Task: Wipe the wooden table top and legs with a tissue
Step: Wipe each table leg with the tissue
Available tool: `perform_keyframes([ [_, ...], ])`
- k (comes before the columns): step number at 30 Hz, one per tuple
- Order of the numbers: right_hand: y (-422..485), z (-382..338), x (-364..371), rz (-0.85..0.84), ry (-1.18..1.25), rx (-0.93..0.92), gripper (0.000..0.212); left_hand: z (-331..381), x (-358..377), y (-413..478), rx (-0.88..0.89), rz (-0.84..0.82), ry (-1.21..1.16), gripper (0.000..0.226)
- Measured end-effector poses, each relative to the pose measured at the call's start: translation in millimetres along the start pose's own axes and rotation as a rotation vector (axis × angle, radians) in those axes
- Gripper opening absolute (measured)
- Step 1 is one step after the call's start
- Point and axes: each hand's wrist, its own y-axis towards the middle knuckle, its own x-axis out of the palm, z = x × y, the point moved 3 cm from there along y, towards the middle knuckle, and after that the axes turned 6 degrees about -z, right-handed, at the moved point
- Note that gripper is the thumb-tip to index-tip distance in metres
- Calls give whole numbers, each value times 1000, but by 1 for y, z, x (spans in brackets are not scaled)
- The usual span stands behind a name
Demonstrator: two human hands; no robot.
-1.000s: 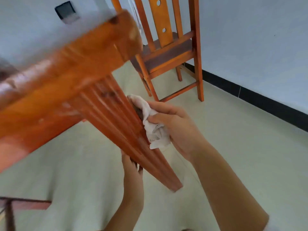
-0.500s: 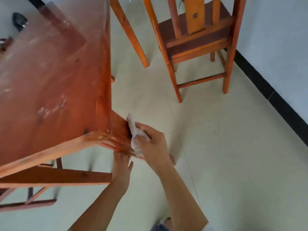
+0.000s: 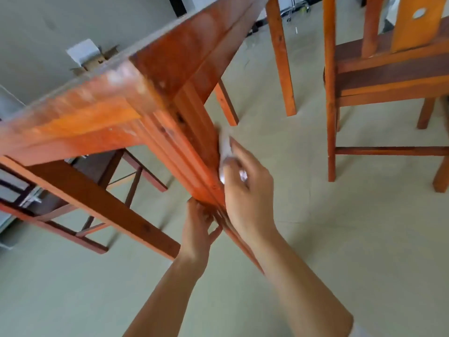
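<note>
The orange-brown wooden table (image 3: 102, 113) fills the upper left, its near corner pointing toward me. Its grooved corner leg (image 3: 184, 152) runs down to the middle of the view. My right hand (image 3: 245, 198) holds a white tissue (image 3: 224, 152) against the right face of that leg, fingers curled round the tissue. My left hand (image 3: 198, 229) grips the leg lower down from the left side, fingers wrapped behind it. The foot of the leg is hidden by my right forearm.
A wooden chair (image 3: 379, 76) stands at the right on the pale tiled floor (image 3: 352, 239). Another table leg (image 3: 280, 57) rises behind. A second chair frame (image 3: 73, 215) sits under the table at left. A small cardboard box (image 3: 94, 57) lies on the tabletop.
The view has dropped lower beside the table corner, so the tabletop is seen edge-on. My right hand with the tissue stays on the leg, and my left hand still holds the leg below.
</note>
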Motion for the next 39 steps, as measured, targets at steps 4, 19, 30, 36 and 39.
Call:
perform_keyframes([
  [4,14,-51,20,-69,27,-401,40,-7,-6,-2,35,60,59,49],
  [19,-76,184,-28,146,-42,593,38,-59,13,-1,23,-43,102,70],
  [30,-105,239,-22,300,29,349,25,-102,12,15,-20,1,50,85],
  [36,-139,346,-53,243,43,1082,27,-106,17,15,-1,88,154,86],
  [39,-124,321,-43,406,62,825,20,-106,17,13,19,111,161,69],
])
